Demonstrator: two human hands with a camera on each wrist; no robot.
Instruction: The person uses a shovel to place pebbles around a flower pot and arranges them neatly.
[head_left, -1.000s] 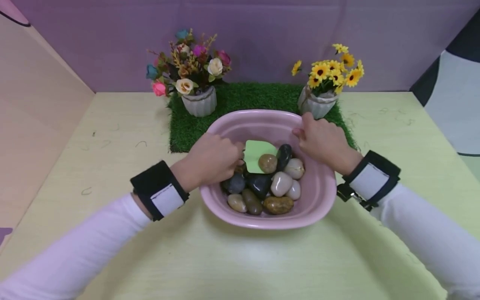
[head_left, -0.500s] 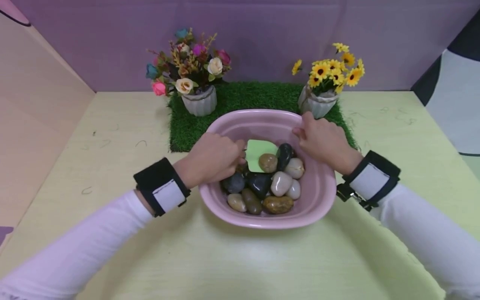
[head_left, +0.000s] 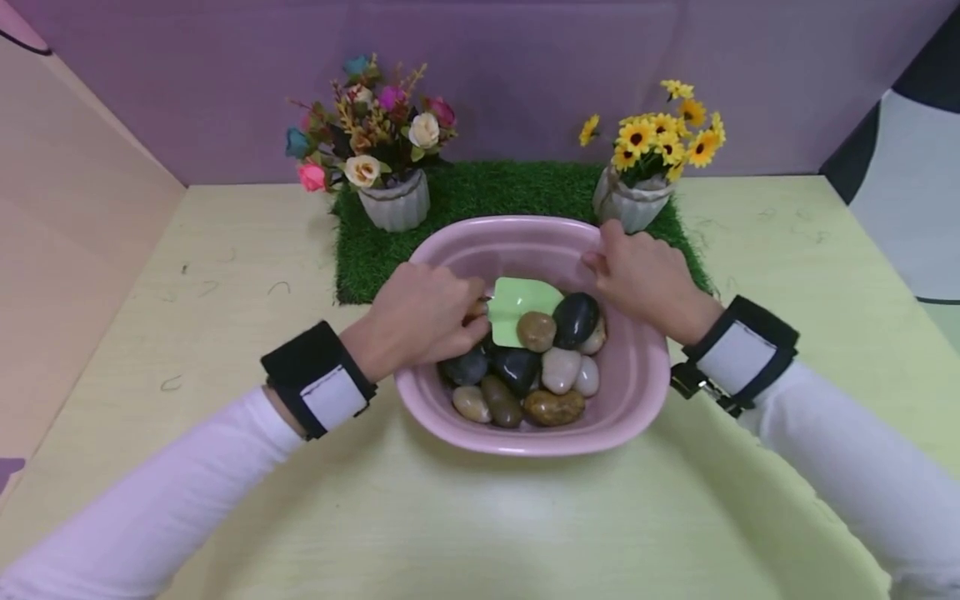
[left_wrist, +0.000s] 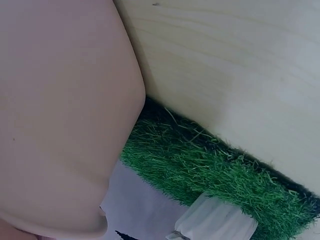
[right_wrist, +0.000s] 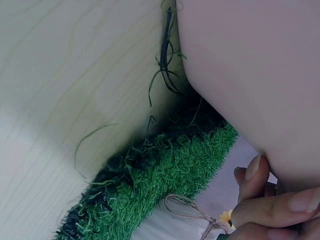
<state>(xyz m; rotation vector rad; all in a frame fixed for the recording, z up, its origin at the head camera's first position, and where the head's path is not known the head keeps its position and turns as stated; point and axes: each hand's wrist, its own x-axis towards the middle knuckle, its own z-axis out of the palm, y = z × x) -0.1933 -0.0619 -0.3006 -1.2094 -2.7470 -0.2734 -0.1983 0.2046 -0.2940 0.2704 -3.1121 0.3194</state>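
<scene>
The black stone (head_left: 576,321) has tipped over a pale stone (head_left: 595,338) beside the scoop (head_left: 507,307) at mid-frame, whose handle the left hand (head_left: 420,319) grips, while the right hand (head_left: 648,279) clasps the upper-right rim of the basin (head_left: 654,392), best held firm as the blade works low and level.

In the head view, you face a purple backdrop (head_left: 510,83) across the top. Your pale wood-grain surface (head_left: 420,550) spans the centre and bottom. Note the pale pink panel (head_left: 67,192) at left, the white-and-black panel (head_left: 922,192) at upper right, and soft glare (head_left: 510,504) at bottom centre.
</scene>
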